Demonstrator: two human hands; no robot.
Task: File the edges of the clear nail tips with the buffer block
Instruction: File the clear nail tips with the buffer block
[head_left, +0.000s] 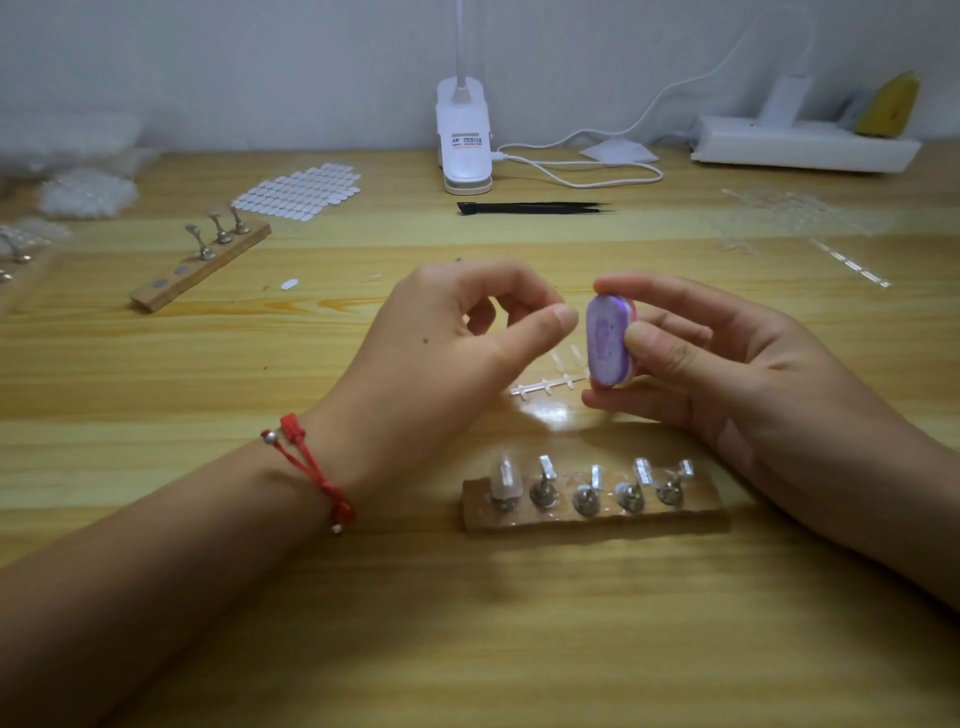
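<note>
Buffer block (608, 340): purple oval face, pale sides, held upright above the middle of the desk (519, 649). The right hand (727, 374) pinches it, thumb on the near side, one finger over the top end and another under the bottom. The left hand (467, 332) has curled fingers, with the thumb tip just beside the purple face; whether it pinches a tip cannot be told, since clear plastic is too faint to see there. Clear nail tips: a strip (550, 382) lies flat on the desk below and between the hands, and one frosted tip (505, 478) stands on the leftmost peg of a wooden stand (592, 519) toward the near edge. The other four pegs carry small pale tabs that are not plainly tips. Step judged in hand: bringing a tip edge to the block. Advice: brace both wrists on the desk, keep the purple face turned toward the left hand, and grip the tip low so its edge stands clear of the fingertips. Draw it along the face in short, light, one-way strokes, turning it to follow the curve. Risks: a thin tip may flex, slip from the pinch or be lost against the pale wood grain, and heavy pressure may flatten the edge.
</note>
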